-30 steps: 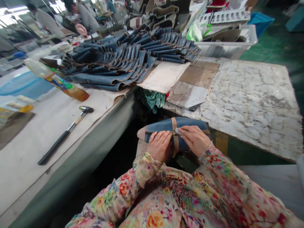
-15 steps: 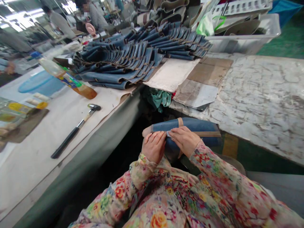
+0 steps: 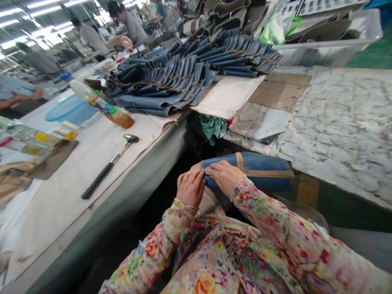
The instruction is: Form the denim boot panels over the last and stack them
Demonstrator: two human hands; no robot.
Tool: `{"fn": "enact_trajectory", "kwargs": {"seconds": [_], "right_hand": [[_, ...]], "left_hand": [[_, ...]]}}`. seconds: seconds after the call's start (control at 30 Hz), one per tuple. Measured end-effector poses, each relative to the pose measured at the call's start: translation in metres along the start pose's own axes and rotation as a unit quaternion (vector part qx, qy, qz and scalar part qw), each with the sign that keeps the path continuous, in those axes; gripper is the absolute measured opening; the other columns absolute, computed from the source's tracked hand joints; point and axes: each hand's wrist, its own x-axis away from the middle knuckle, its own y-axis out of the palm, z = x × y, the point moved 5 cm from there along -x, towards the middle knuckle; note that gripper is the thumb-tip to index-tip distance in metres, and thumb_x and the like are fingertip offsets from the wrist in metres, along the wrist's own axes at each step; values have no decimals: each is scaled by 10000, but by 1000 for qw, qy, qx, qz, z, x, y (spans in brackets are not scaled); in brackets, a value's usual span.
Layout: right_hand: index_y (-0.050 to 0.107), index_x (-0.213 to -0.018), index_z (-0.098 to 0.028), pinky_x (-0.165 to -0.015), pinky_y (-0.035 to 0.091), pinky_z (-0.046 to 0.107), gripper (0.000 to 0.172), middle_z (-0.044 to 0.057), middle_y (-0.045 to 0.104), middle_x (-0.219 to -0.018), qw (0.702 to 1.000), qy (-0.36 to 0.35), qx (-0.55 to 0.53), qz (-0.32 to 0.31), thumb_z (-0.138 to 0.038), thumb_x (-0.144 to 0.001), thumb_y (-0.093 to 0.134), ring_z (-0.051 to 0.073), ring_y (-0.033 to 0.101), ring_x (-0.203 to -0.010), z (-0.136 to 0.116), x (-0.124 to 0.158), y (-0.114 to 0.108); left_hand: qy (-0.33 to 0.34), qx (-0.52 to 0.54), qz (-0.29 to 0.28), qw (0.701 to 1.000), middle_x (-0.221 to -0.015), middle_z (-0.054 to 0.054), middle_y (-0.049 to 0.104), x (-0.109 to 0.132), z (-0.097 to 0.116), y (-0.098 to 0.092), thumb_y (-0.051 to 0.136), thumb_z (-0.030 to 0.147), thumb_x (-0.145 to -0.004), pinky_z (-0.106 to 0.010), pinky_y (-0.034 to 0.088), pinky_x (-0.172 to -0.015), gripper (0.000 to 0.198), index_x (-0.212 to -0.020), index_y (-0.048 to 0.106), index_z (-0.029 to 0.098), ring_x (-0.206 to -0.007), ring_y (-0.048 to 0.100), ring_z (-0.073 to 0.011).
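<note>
Blue leather boot upper [image 3: 263, 171] held in both hands, to the right of the hammer [image 3: 110, 165].
The left hand [image 3: 190, 188] has its grip closed on the upper's pale tip. The right hand [image 3: 225, 176], just beside it, pinches the same end. The hammer lies on the desk [image 3: 61, 192], and a stack of blue uppers [image 3: 183, 71] sits beyond the hammer.
</note>
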Motion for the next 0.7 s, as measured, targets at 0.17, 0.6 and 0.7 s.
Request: {"fn": "enact_trajectory", "kwargs": {"seconds": [0.17, 0.6, 0.7], "right_hand": [[598, -1070, -192, -747, 469, 286, 282, 63, 586, -1056, 998, -8, 47, 47, -193, -867, 403, 188, 474, -928, 25, 40, -8], [585, -1112, -153, -880, 451, 314, 315, 60, 591, -1091, 986, 53, 51, 152, -240, -887, 383, 170, 507, -980, 49, 115, -17], [580, -1124, -161, -895, 445, 331, 323, 58, 588, -1098, 981, 94, 21, 168, -276, -888, 392, 171, 511, -991, 57, 132, -12]], "left_hand": [[-8, -5, -23, 1000, -1095, -43, 609, 0, -2, 2, 442, 335, -867, -347, 310, -884, 312, -1129, 575, 230, -998, 510, -198], [-196, -125, -17, 973, -1201, -140, 518, 7, -188, -64, 404, 373, -840, -432, 380, -906, 443, -1180, 523, 116, -1078, 484, -271], [-264, -158, -2, 951, -1088, -251, 529, 25, -272, -98, 379, 406, -819, -595, 391, -772, 527, -1124, 505, -5, -1032, 484, -380]]}}
